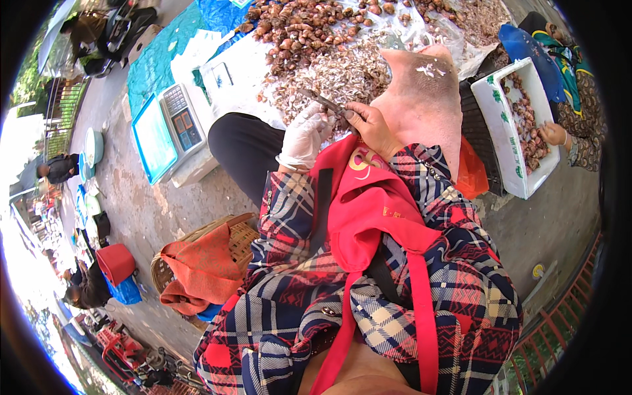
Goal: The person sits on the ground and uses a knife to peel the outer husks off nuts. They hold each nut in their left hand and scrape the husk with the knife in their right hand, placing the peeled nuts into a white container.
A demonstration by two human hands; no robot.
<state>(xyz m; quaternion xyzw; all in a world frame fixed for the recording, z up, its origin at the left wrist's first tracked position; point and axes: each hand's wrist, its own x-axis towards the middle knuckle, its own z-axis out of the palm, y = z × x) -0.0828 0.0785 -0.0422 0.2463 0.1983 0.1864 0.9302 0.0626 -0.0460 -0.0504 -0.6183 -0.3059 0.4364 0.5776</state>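
My right hand (371, 123), bare, grips a dark knife (323, 101) whose narrow blade points up and to the left. Close beside it is my left hand (307, 134) in a thin white glove, fingers curled near the blade. Whatever lies between those fingers is too small and covered to make out. Both hands are above the lap, over a red apron (370, 197). Just beyond them spreads a heap of pale peelings (340, 69), with a pile of brown bulbs or corms (301, 24) behind it. A pink fleecy cloth (419, 108), stained dark, drapes over my right knee.
On the left stand a digital scale (180, 118) and a wicker basket (242, 242) holding an orange cloth (207, 261). At right, another person's hand (554, 134) reaches into a white foam box (535, 185) of bulbs. An orange plastic bag (471, 170) lies near the box.
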